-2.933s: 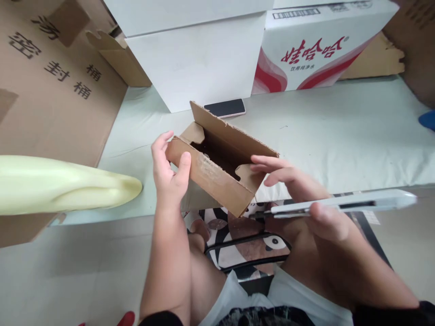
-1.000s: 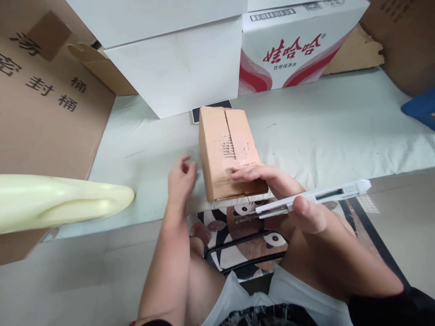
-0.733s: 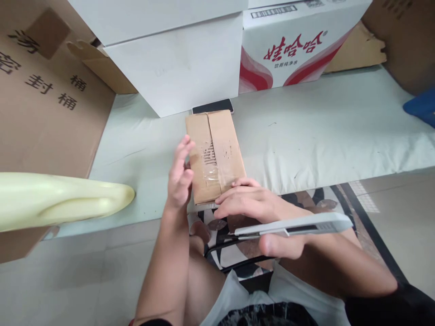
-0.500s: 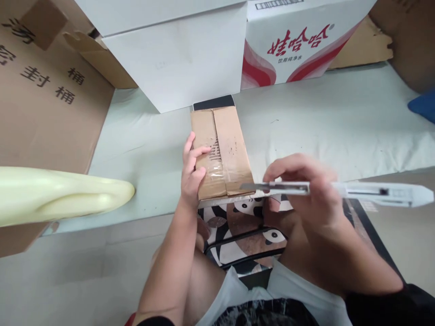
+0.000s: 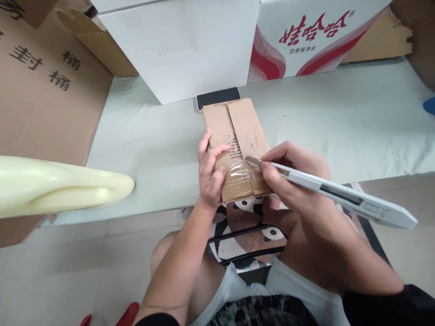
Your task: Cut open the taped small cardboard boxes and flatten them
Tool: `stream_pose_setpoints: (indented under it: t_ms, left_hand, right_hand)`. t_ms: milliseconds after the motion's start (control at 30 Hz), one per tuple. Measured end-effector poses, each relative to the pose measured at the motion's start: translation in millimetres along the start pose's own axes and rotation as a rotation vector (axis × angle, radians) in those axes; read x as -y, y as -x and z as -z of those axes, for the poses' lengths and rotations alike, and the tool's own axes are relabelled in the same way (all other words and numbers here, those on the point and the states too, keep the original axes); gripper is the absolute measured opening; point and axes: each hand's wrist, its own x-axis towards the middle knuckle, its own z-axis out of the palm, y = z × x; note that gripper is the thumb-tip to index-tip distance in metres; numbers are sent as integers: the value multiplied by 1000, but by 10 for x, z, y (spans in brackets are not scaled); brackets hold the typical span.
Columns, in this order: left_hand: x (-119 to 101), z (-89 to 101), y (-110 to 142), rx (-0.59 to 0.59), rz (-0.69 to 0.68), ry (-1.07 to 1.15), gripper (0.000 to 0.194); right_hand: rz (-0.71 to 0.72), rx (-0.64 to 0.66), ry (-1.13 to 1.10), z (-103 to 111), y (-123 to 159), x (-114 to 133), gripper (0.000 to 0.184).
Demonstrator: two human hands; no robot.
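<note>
A small brown cardboard box [image 5: 238, 131] lies flat on the pale table [image 5: 340, 122], its two flaps meeting in a centre seam with clear tape across the near end. My left hand [image 5: 210, 170] is closed on the box's left edge, thumb and fingers resting on the top. My right hand [image 5: 292, 179] grips a white utility knife [image 5: 340, 192]. The knife's blade tip touches the box top at the taped seam.
A dark phone [image 5: 217, 97] lies just behind the box. A big white box [image 5: 190, 50] and a red-and-white printed carton [image 5: 312, 40] stand at the back. A brown carton [image 5: 44, 90] and a cream plastic shape [image 5: 64, 188] fill the left. A panda-patterned stool [image 5: 248, 231] shows below.
The open box was turned over and laid flat, seam up. My left hand moved onto its left edge. My right hand swung the knife round and brought the blade tip onto the tape.
</note>
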Motion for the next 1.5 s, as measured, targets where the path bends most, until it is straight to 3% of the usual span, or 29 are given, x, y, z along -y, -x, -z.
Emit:
stream_pose_setpoints:
  t_ms: [200, 433, 733, 933, 1167, 1500]
  left_hand:
    - [-5, 14, -6, 1, -17, 15, 47]
    - [-1, 27, -11, 9, -2, -50, 55]
    - [14, 4, -6, -7, 0, -38, 53]
    - [22, 4, -3, -13, -15, -19, 50]
    - [5, 11, -19, 13, -8, -34, 53]
    - [5, -8, -20, 12, 7, -31, 55]
  right_hand:
    - [45, -7, 72, -60, -13, -75, 9]
    - [16, -12, 172, -63, -10, 41, 7]
    - [120, -57, 277, -105, 7, -30, 9]
    - [111, 1, 286, -93, -23, 28, 11]
    - [-10, 84, 97, -4, -19, 57, 12]
    - [-50, 143, -52, 52, -5, -35, 13]
